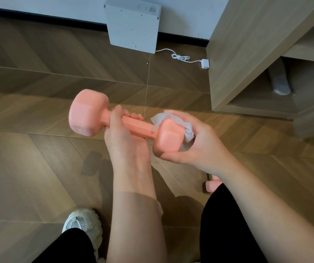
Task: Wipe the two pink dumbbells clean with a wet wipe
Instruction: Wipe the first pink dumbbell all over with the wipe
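Reading from the frame's left: white sneaker (82,223) at 7 o'clock on the wood-pattern floor (29,158), black trouser leg below it. Near centre, pink dumbbell (139,127) held in the air, roughly level, one head toward 10 o'clock, the other toward 3 o'clock. The left hand (122,137) comes up from 6 o'clock and grips the handle just beside the 10 o'clock head, fingers curled round the bar, tips showing over its far side. Behind, at 12 o'clock, white box (133,23) against the wall. A crumpled wet wipe (159,120) is draped over the 3 o'clock head. The right hand (196,145) cups that head from its outer end, fingers and thumb curled round it, wipe pressed between palm and dumbbell. White cable (181,58) runs from the box to a plug adapter (205,63) on the floor. Second pink dumbbell (212,185) on the floor at 5 o'clock, mostly hidden behind the right forearm; one end shows. Wooden cabinet (247,54) at 2 o'clock.
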